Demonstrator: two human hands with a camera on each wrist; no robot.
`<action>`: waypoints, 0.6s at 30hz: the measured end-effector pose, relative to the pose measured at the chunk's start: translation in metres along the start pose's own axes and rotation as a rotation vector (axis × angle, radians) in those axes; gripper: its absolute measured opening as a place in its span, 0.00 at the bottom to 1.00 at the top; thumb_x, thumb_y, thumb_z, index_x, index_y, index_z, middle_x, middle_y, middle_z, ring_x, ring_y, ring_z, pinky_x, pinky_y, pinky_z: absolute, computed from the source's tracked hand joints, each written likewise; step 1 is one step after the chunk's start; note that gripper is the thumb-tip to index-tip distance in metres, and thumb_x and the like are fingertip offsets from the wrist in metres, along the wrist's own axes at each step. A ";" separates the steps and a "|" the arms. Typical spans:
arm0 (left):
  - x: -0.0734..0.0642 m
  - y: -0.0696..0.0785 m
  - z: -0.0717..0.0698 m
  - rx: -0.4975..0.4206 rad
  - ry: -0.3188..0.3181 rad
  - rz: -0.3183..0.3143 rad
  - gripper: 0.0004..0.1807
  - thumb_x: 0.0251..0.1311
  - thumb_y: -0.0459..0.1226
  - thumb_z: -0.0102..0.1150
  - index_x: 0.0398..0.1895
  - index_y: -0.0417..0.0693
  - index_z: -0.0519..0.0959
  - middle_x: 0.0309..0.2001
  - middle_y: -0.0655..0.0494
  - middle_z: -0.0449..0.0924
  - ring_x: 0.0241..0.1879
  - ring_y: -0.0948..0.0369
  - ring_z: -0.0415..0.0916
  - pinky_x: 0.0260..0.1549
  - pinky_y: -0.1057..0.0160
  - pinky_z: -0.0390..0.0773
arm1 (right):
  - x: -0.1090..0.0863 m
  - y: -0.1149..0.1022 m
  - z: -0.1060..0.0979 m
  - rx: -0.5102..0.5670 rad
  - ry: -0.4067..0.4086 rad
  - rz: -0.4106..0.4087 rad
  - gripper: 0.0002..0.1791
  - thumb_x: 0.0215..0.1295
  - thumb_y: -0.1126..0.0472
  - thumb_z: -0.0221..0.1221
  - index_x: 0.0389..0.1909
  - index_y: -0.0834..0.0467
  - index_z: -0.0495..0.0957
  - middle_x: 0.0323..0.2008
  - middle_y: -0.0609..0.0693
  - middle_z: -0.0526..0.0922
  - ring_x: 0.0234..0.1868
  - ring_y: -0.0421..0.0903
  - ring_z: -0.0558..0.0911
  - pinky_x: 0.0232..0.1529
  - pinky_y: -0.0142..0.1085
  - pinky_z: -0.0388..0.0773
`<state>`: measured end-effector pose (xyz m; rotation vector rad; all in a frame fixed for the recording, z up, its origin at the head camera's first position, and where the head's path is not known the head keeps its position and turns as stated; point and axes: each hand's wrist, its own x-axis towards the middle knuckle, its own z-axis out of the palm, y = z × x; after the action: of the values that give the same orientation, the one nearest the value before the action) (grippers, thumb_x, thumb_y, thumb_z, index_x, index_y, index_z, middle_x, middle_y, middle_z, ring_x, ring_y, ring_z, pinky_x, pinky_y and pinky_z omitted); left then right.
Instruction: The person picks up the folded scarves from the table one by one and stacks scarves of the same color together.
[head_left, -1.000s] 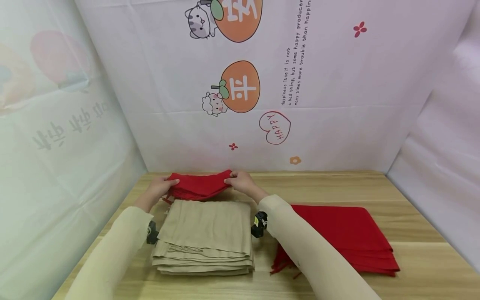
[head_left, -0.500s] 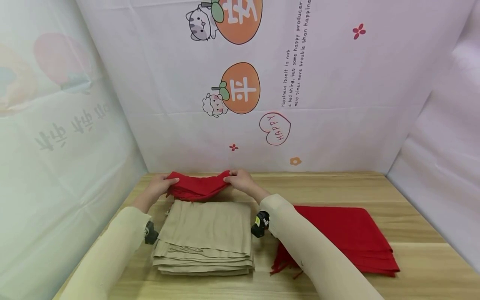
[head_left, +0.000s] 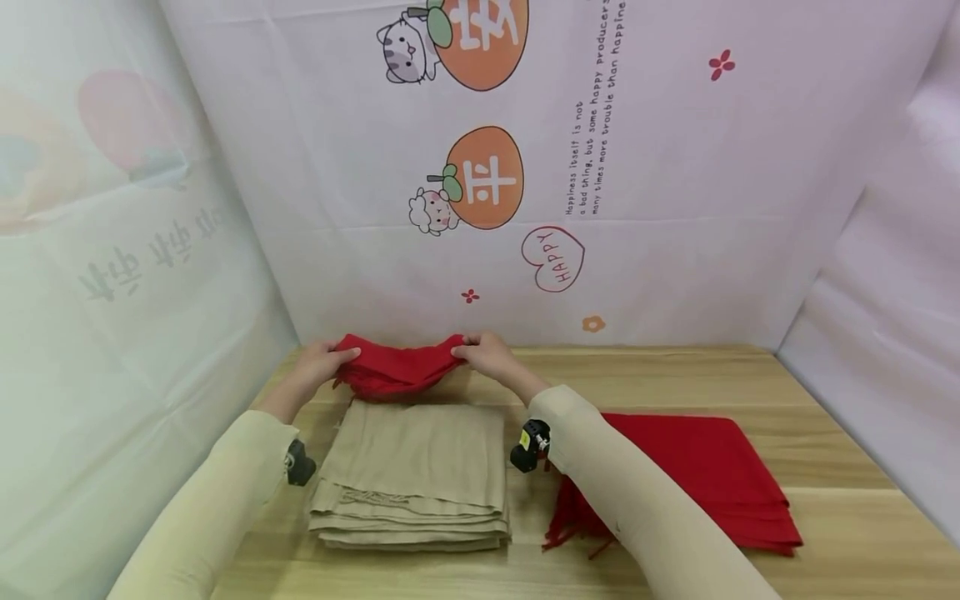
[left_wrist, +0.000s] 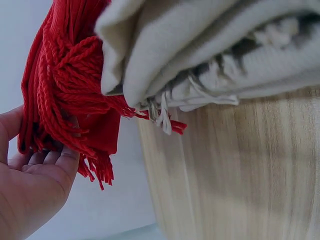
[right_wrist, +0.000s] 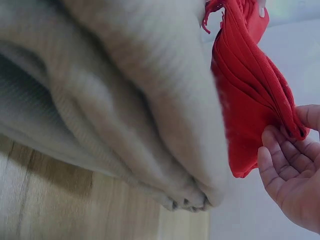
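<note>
A folded red scarf (head_left: 401, 367) with braided fringe (left_wrist: 70, 95) hangs between both hands, behind a stack of folded beige scarves (head_left: 420, 450). My left hand (head_left: 318, 365) pinches its left end, thumb on the near side and fingers behind. The right hand (head_left: 489, 357) grips the opposite end the same way, as the right wrist view shows with the folded layers (right_wrist: 255, 85) between thumb and fingers. The scarf sags in the middle, and its lower edge meets or overlaps the back edge of the beige stack; I cannot tell which.
A second folded red stack (head_left: 697, 467) with fringe lies to the right, partly covered by the right sleeve (head_left: 622, 475). The wooden table (head_left: 840, 508) ends at a printed white cloth wall (head_left: 660, 275). Another cloth wall (head_left: 150, 333) stands on the left.
Both hands have risen slightly with the red scarf, which sags more in the middle now. The beige stack and the right red stack stay in place.
</note>
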<state>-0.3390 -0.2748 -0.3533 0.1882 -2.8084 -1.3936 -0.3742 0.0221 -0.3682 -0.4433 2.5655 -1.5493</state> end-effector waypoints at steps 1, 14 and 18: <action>0.000 0.001 0.000 0.001 -0.003 0.001 0.21 0.68 0.45 0.54 0.47 0.32 0.76 0.33 0.52 0.78 0.42 0.52 0.71 0.45 0.54 0.70 | -0.001 0.000 -0.001 -0.006 0.001 0.001 0.10 0.68 0.59 0.58 0.40 0.63 0.79 0.35 0.51 0.79 0.37 0.46 0.77 0.39 0.34 0.76; -0.005 0.019 0.005 0.030 -0.045 0.035 0.27 0.69 0.47 0.53 0.58 0.31 0.72 0.46 0.42 0.80 0.48 0.49 0.73 0.52 0.50 0.71 | -0.007 -0.004 -0.023 -0.074 0.007 -0.059 0.10 0.70 0.57 0.57 0.41 0.60 0.79 0.34 0.51 0.81 0.38 0.51 0.79 0.38 0.37 0.75; -0.006 0.026 0.008 0.015 -0.040 0.053 0.26 0.69 0.46 0.53 0.57 0.32 0.74 0.44 0.43 0.80 0.45 0.50 0.74 0.52 0.49 0.71 | -0.009 -0.007 -0.029 -0.090 0.010 -0.079 0.10 0.70 0.57 0.57 0.41 0.60 0.80 0.34 0.51 0.81 0.37 0.49 0.78 0.37 0.36 0.75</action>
<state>-0.3366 -0.2526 -0.3372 0.0860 -2.8346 -1.3807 -0.3710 0.0469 -0.3489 -0.5547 2.6639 -1.4680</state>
